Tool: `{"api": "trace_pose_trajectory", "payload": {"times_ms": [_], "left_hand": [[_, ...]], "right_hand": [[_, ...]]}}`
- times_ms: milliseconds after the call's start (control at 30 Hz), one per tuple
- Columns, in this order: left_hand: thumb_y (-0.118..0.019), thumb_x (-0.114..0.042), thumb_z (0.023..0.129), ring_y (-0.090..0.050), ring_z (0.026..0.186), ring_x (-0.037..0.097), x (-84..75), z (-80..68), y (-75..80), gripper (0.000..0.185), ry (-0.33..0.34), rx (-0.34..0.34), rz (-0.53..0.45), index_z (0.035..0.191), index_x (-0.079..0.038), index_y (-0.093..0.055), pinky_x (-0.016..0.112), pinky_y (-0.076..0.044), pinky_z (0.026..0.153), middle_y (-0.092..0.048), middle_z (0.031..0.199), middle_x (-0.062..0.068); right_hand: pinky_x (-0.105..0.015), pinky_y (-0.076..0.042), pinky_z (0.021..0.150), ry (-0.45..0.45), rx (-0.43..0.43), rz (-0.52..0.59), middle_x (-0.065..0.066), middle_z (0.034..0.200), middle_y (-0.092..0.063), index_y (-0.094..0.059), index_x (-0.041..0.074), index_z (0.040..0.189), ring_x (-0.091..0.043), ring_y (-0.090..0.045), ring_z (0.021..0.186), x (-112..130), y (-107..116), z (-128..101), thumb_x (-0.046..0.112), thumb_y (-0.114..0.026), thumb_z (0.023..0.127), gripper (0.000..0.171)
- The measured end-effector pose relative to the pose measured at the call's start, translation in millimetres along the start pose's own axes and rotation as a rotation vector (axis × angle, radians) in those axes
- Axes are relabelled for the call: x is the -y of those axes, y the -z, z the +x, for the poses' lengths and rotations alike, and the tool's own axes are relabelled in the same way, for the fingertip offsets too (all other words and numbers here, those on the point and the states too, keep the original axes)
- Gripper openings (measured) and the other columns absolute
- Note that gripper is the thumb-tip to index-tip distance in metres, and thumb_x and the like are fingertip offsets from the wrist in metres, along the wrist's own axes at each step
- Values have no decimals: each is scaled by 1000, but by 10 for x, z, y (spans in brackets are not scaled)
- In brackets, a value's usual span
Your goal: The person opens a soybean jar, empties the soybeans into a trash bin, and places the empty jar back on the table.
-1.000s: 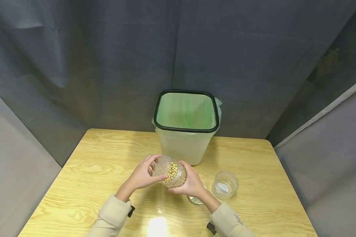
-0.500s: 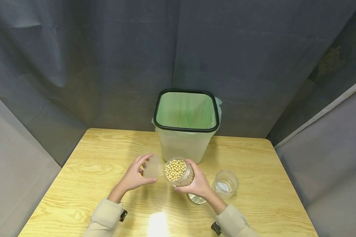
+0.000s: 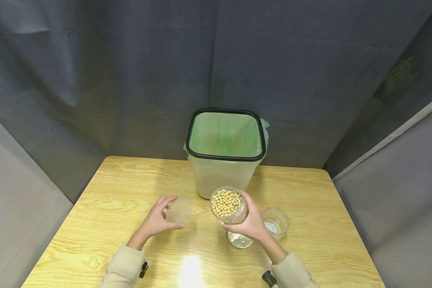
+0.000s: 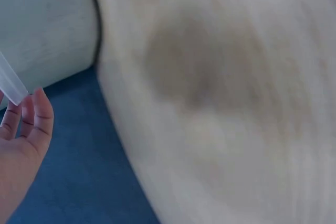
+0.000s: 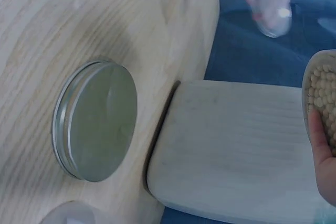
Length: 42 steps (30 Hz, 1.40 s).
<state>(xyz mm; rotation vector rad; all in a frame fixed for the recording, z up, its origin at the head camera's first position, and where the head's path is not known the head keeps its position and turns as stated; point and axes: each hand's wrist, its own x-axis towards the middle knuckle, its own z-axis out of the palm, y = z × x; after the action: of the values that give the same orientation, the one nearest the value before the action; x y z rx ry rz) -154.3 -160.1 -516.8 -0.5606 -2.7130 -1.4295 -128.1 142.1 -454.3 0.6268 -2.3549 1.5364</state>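
My right hand [image 3: 251, 219] grips a clear jar [image 3: 242, 216] full of round, pale yellow beans, its open mouth tilted up. In the right wrist view, fingers of that hand wrap the jar at the right edge, where beans [image 5: 323, 90] show. To the left, my left hand [image 3: 156, 221] holds a translucent round plastic lid [image 3: 180, 209] between thumb and fingers, apart from the jar. Part of this lid [image 4: 10, 82] appears at the left edge of the left wrist view. Beneath the jar, a round metal-rimmed lid [image 3: 239, 241] lies on the table.
A bin [image 3: 219, 180] with a black rim and a pale green liner stands behind the hands, toward the table's far edge. Right of the right hand is a clear round container [image 3: 281, 225] with something white in its bottom. The wooden table [image 3: 93, 236] meets grey curtains behind.
The left hand has lifted the translucent lid off the jar's mouth and moved left with it. The right hand has carried the jar to the right, bringing the beans into full view.
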Motion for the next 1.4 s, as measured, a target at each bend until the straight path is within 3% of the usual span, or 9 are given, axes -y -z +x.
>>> {"api": "trace_pose_trajectory", "payload": {"times_ms": [133, 267, 500, 700, 1067, 1400], "left_hand": [[-86, -29, 58, -43, 102, 29, 142, -47, -30, 87, 42, 17, 16, 131, -3, -46, 37, -49, 69, -44, 125, 12], [-86, -29, 57, -44, 104, 35, 262, -84, -56, 88, 63, 13, 3, 131, -1, -46, 45, -49, 73, -44, 124, 14], [-86, -30, 56, -41, 113, 35, 421, -146, -127, 88, 106, 27, 93, 130, -2, -47, 54, -39, 90, -45, 123, 13], [-85, -34, 56, -39, 114, 35, 488, -181, -196, 89, 121, 60, 172, 129, -3, -48, 55, -39, 89, -45, 124, 13], [-84, -42, 53, -39, 115, 35, 553, -206, -263, 94, 173, 114, 196, 131, -4, -47, 55, -37, 91, -45, 125, 13], [-87, -39, 51, -38, 112, 32, 564, -211, -290, 98, 190, 142, 222, 133, -5, -44, 55, -38, 89, -44, 125, 13]], "right_hand": [[-45, -45, 85, 36, -25, 31, -27, 111, -54, -42, -12, 121, -33, -54, 100, 219, 91, 34, -1, -84, 44, 88], [-38, -44, 87, 42, -42, 53, -27, 112, -54, -42, -13, 121, -26, -53, 102, 283, 145, 49, -4, -82, 44, 87], [-31, -43, 89, 55, -55, 83, -29, 113, -52, -40, -14, 122, -20, -52, 103, 302, 213, 64, -5, -82, 44, 89], [-27, -40, 90, 57, -77, 87, -29, 113, -52, -41, -15, 122, -13, -50, 104, 316, 253, 78, -5, -81, 43, 89], [-23, -39, 90, 49, -105, 85, -27, 113, -53, -41, -13, 123, -7, -49, 103, 347, 291, 89, -5, -81, 42, 91], [-24, -39, 90, 28, -104, 87, -27, 113, -54, -42, -13, 123, -7, -50, 103, 351, 291, 80, -6, -81, 42, 90]]}}
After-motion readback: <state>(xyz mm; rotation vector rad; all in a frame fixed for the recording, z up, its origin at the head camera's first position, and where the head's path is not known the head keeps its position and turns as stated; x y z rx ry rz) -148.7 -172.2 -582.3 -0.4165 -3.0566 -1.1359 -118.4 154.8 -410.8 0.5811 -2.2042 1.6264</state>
